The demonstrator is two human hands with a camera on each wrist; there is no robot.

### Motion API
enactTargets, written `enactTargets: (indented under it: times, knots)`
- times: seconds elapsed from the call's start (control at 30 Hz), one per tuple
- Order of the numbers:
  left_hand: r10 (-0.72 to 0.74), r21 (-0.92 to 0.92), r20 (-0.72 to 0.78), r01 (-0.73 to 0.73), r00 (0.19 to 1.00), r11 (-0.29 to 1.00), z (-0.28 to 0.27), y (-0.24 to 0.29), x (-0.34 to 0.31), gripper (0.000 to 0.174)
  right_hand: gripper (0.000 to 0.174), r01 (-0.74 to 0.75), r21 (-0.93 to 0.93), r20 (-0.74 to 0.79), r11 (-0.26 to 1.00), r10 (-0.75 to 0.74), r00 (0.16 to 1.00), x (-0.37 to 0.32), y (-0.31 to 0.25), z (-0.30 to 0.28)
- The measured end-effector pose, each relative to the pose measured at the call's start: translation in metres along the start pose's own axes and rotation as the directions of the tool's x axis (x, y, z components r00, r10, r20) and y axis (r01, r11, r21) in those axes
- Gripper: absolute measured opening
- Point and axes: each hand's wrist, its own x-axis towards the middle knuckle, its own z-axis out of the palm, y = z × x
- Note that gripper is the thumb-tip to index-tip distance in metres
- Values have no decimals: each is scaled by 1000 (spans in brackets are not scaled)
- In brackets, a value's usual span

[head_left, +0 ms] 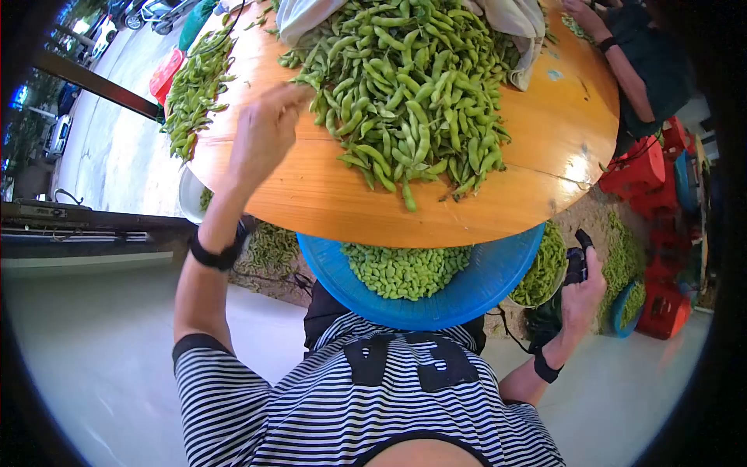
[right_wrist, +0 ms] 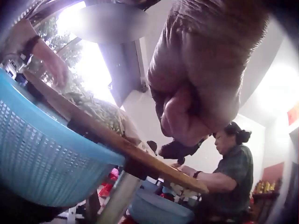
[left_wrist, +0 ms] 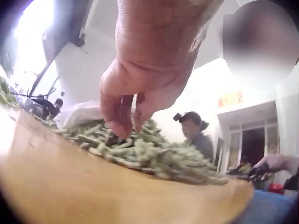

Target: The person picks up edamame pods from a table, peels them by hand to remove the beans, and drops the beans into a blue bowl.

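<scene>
My left hand reaches over the left edge of a big heap of green bean pods on the round wooden table. In the left wrist view, its bent fingers point down close over the pods, a small gap between fingers and thumb. Below the table edge, a blue basket sits at my lap with shelled green beans inside. My right hand is held right of the basket, black coverings on some fingertips, other fingers bent toward the palm; nothing shows in it.
More pods lie along the table's left edge. A white cloth lies by the heap. At the right are a container of pods, a small blue basket and red stools. Another person works across the table.
</scene>
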Motion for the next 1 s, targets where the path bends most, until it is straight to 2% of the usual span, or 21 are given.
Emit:
enactTargets:
  times: [0.07,0.13,0.17,0.23,0.3,0.37,0.4,0.43,0.47,0.5,0.53,0.57,0.6,0.63,0.67,0.7,0.8,0.83,0.9,0.97,1.0]
  knots:
    - [47,46,-52,-45,998,998,8,-27,23,30,49,-1,82,29,997,-2,1000,4,-7,6]
    - [192,155,-75,-178,979,972,19,-48,39,30,51,18,164,32,986,-23,999,6,-7,11]
    - [191,153,-75,-178,979,972,22,-58,44,30,51,17,162,33,987,-23,999,7,-10,13]
    - [152,278,-41,-134,988,951,25,-66,50,29,51,40,221,10,974,-43,999,8,-18,15]
    - [129,240,-32,-117,991,964,22,-63,50,27,50,110,203,-4,973,-111,994,6,-18,18]
    - [-50,35,-68,53,996,998,13,-36,40,25,50,176,186,-16,967,-176,984,1,-27,19]
    - [-112,43,-74,116,991,992,10,-20,31,25,49,29,404,129,914,-88,988,-2,-42,20]
    - [-164,-138,17,165,986,976,12,-11,21,28,48,-144,577,286,804,-34,958,-6,-58,22]
    - [-198,-309,117,225,973,924,13,-2,8,32,48,-131,616,321,777,-95,942,-10,-72,26]
    - [-125,-544,198,216,972,811,20,10,-10,40,49,-121,653,351,748,-157,923,-15,-86,31]
    - [-161,-586,282,303,946,751,20,42,-27,34,46,-147,674,398,724,-188,898,-17,-100,35]
    - [-226,-649,406,454,885,610,25,60,-41,24,42,-175,692,442,701,-219,870,-18,-112,40]
    - [-174,-743,472,496,864,450,32,69,-52,19,38,-207,723,459,660,-234,857,-20,-120,47]
    - [-169,-744,474,496,864,448,36,77,-61,19,34,-238,751,474,616,-251,844,-22,-127,54]
    - [-158,-759,506,524,848,386,40,83,-69,16,27,-294,780,500,552,-269,823,-22,-136,56]
    - [-144,-770,535,550,833,324,43,88,-74,14,27,-289,781,495,553,-268,826,-20,-139,56]
    - [-181,-794,519,549,835,260,52,98,-85,12,26,-445,781,605,438,-352,714,-17,-140,60]
    - [-178,-795,519,549,836,259,56,101,-87,12,26,-443,781,604,439,-350,716,-16,-137,63]
    - [-194,-815,471,509,860,277,62,105,-92,10,26,-576,774,631,263,-400,665,-16,-133,69]
    - [-202,-813,462,503,864,292,67,107,-98,10,24,-576,770,636,273,-383,670,-18,-135,70]
    - [-208,-794,401,452,892,406,68,108,-100,10,22,-577,767,641,282,-367,674,-19,-135,70]
